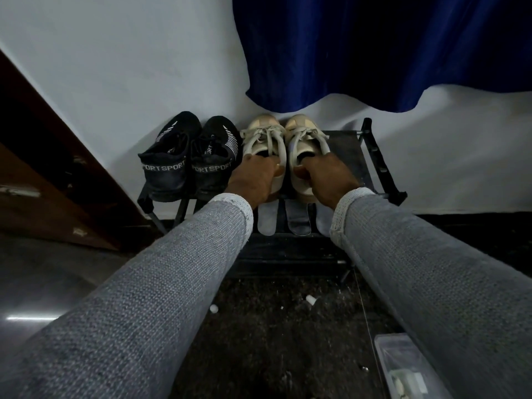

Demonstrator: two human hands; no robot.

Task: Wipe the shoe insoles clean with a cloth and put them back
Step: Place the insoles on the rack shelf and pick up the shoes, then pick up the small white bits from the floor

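Head view: on the top shelf of a black shoe rack [385, 174] against the white wall, the left hand [254, 180] grips the heel of the left beige sneaker [263, 145] with its fingers curled into the opening, and the right hand [328, 175] grips the heel of the right beige sneaker [302, 139] the same way. Grey insoles [298, 221] lie side by side on the lower shelf, just beneath the hands, while a pair of black sport shoes [190, 159] sits to the left of the sneakers.

Dim, cool light; floor [273, 341] murky; fisheye warp at edges; slight blur.
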